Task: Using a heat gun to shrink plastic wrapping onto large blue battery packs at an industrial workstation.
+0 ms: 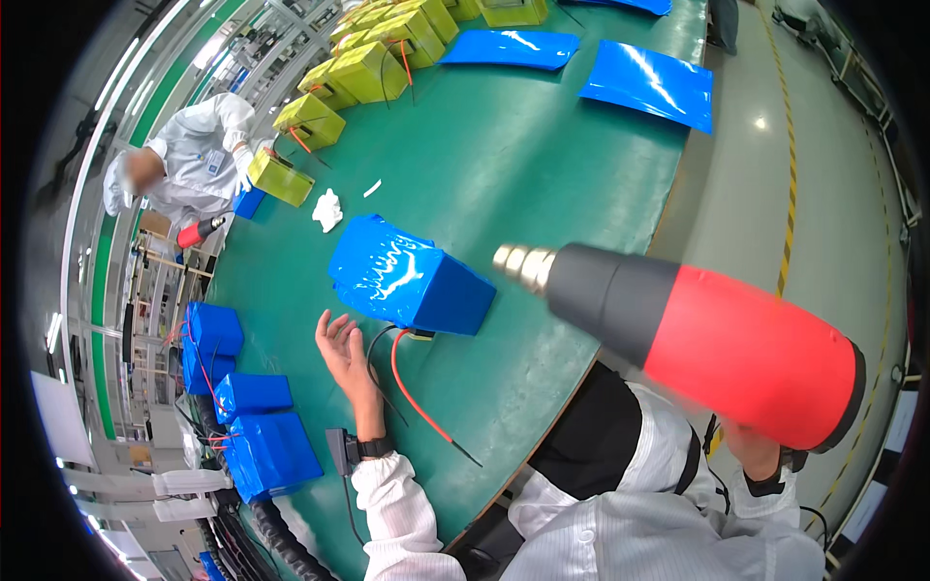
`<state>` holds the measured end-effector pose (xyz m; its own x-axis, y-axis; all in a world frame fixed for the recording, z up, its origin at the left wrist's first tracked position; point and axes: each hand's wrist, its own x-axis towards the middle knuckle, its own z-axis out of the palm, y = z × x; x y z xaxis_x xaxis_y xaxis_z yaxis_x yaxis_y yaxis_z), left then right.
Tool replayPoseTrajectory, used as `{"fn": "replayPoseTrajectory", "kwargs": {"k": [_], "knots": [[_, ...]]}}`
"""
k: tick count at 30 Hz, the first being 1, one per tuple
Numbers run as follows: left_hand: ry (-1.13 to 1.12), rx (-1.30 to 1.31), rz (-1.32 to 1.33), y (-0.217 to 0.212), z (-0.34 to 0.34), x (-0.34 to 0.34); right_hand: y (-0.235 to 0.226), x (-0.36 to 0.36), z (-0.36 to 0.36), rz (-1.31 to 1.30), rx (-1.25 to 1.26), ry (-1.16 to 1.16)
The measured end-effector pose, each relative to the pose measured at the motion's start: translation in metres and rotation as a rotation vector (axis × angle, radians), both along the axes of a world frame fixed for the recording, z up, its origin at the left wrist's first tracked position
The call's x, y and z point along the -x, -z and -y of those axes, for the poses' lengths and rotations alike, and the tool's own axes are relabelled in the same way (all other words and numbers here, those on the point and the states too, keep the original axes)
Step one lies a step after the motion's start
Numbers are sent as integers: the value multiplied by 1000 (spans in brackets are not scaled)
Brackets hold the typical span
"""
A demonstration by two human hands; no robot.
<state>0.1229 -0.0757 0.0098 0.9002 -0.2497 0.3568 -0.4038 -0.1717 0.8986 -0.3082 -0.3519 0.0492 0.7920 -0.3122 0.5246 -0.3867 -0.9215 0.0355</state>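
With the red-and-black heat gun held up to the right of the blue-wrapped pack, scorched or split film could be caused if the stepped metal nozzle were brought too close or kept on one spot. The left hand could be burned by stray hot air, as it is placed just beside the pack's near-left edge. The orange lead and black lead, trailed from the pack's near side, could be softened by heat or, where the black one is passed close to the wrist, snagged. The pack could also be pushed askew, since no steadying hold is seen on it.

The heat gun is judged to be clamped in the right hand, though its fingers are mostly hidden by the body. The pack is set on the green table, ahead of the nozzle with a gap shown between; true depth cannot be told. By the left hand nothing is gripped: its fingers are loosely curled and spread. Beyond the pack, a crumpled white scrap could be blown about.
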Motion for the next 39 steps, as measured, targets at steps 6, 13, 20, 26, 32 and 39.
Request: {"fn": "replayPoseTrajectory", "kwargs": {"k": [6, 13, 20, 26, 32, 39], "knots": [[15, -95, 179, -78, 30, 6, 7, -3, 9, 708, -1094, 25], [324, -778, 405, -153, 102, 31, 4, 1, 19, 692, -1371, 298], [306, -846, 248, -156, 119, 21, 12, -5, 22, 716, -1193, 107], [108, -1007, 223, -160, 111, 48, 23, 0, 28, 724, -1234, 124], [-14, -1120, 279, -162, 65, 76, 30, -1, 33, 686, -1207, 114], [261, -993, 402, -163, 88, 75, 42, 0, 39, 653, -1195, 163]]}}
